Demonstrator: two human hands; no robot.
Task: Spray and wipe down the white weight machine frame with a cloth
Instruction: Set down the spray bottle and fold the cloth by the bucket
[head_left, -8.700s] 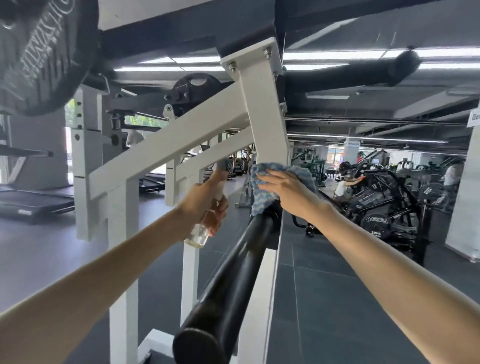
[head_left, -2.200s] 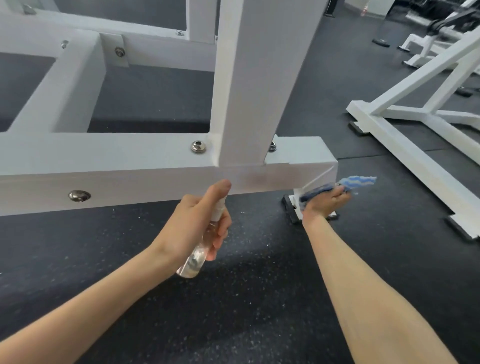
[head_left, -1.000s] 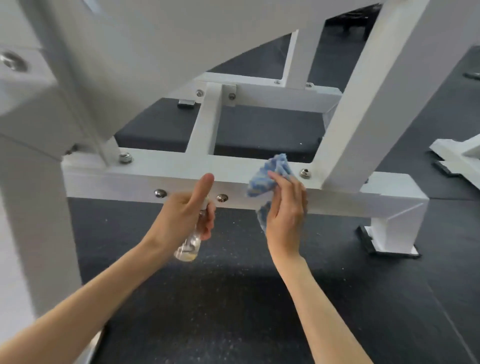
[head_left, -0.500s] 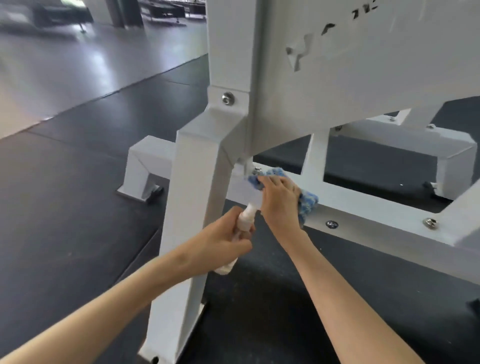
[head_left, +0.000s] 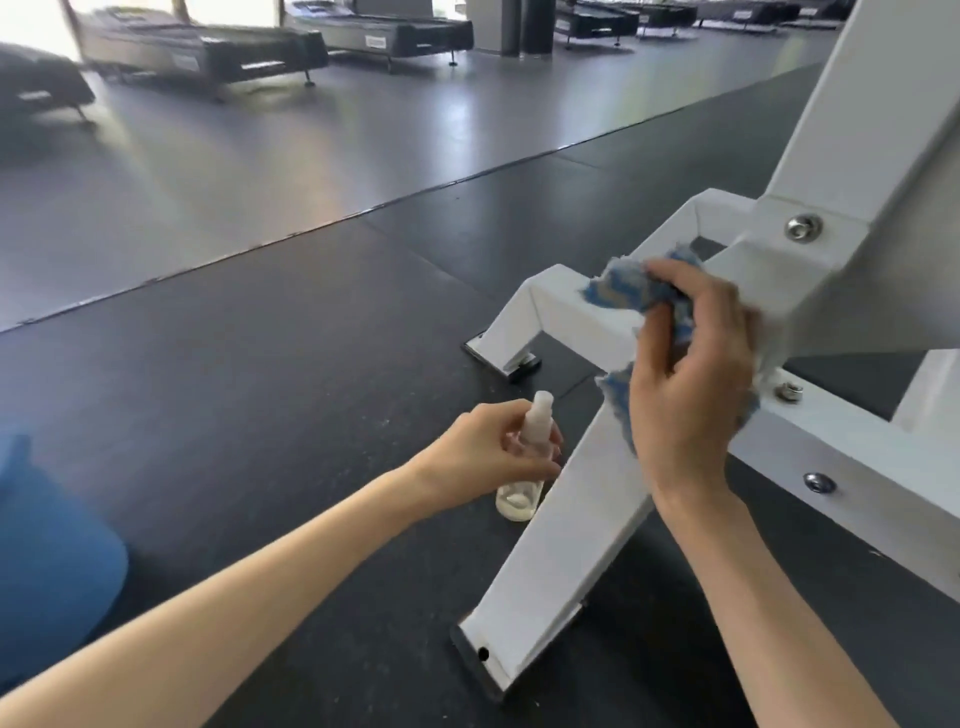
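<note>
The white weight machine frame (head_left: 566, 545) fills the right side, with a slanted leg running down to a black foot pad and a bolted cross beam behind it. My right hand (head_left: 685, 384) grips a bunched blue and white cloth (head_left: 623, 293) against the joint where the leg meets the beam. Left of the leg, my left hand (head_left: 488, 457) holds a small clear spray bottle (head_left: 522, 467) upright, its white nozzle on top. A little liquid shows in the bottle's base.
Black rubber flooring (head_left: 285, 415) lies under the machine, meeting a shiny grey floor (head_left: 234, 156) beyond. Treadmills (head_left: 208, 52) line the far side. Something blue (head_left: 47, 561) sits at the lower left edge.
The view has swung left along the frame. My right hand and cloth have moved up the leg joint. My left hand, still with the bottle, has dropped away left of the leg.
</note>
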